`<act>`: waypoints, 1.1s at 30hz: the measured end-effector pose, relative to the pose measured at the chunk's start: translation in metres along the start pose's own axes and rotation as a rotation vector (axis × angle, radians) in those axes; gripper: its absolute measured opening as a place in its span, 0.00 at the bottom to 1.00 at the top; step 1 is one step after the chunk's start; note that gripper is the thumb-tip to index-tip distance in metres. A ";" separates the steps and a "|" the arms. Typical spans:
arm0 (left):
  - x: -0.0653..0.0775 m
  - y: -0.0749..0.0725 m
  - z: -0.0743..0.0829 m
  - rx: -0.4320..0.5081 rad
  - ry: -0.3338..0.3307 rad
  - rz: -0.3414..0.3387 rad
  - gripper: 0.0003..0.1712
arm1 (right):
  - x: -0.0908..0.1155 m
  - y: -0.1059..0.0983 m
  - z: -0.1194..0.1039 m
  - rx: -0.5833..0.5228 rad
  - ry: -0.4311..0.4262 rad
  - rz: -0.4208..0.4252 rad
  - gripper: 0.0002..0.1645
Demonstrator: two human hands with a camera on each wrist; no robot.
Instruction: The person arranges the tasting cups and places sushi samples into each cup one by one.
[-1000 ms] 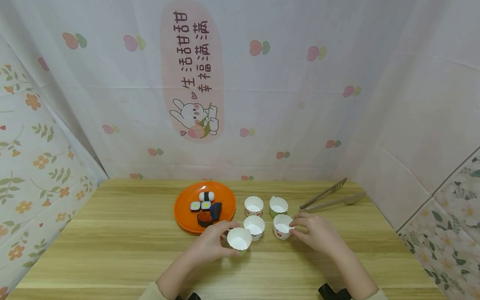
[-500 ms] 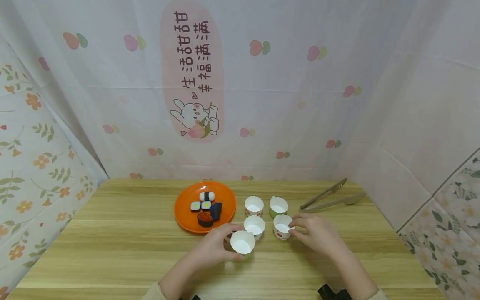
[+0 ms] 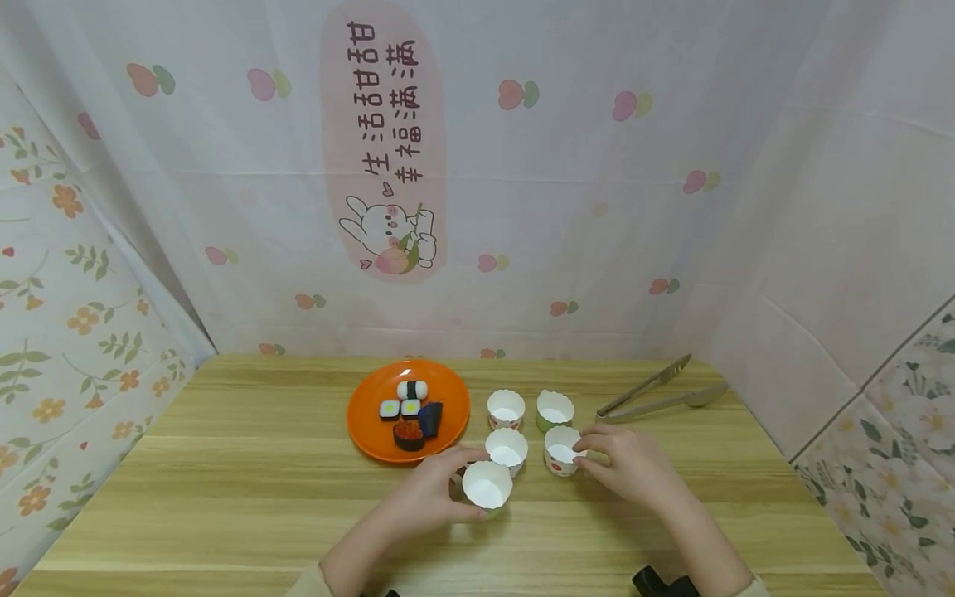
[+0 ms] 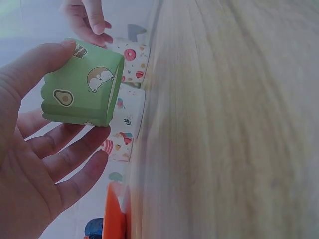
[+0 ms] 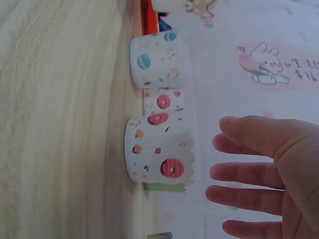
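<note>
My left hand [image 3: 429,499] grips a green paper baking cup [image 4: 79,94] with a white inside, thumb on one side and fingers on the other. In the left wrist view the cup hangs a little off the wooden tabletop. Just behind it stands a white patterned cup [image 3: 506,448]. My right hand [image 3: 632,466] hovers beside the front right cup [image 5: 162,149], which has red doughnut prints. Its fingers are spread and loosely bent, apart from that cup in the right wrist view. Farther back stand a red-patterned cup [image 3: 506,406] and another green cup [image 3: 555,409].
An orange plate [image 3: 366,435] with several toy sushi pieces [image 3: 409,410] lies left of the cups. Metal tongs [image 3: 656,400] rest spread on the table [image 3: 224,473] at the back right. A printed curtain [image 3: 567,207] hangs behind the table's far edge.
My left hand has moved the green cup slightly right and nearer to me, in front of the white patterned cup. The right hand has stayed in place.
</note>
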State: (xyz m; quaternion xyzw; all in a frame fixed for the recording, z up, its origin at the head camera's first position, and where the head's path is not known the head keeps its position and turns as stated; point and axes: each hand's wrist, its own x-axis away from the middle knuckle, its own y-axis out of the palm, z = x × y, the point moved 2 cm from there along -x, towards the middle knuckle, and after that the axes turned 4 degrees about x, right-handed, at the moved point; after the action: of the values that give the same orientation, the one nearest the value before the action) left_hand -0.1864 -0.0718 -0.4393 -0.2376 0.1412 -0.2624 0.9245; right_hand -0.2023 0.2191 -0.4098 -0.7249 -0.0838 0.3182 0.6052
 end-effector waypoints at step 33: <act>0.000 0.003 0.000 -0.014 0.017 -0.006 0.39 | -0.002 0.004 -0.067 -0.135 -0.480 0.250 0.25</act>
State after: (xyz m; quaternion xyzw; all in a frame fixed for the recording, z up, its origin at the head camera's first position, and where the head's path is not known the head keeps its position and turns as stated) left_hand -0.1851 -0.0691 -0.4409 -0.2423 0.1500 -0.2661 0.9208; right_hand -0.1673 0.1616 -0.4081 -0.6721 -0.1555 0.5467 0.4745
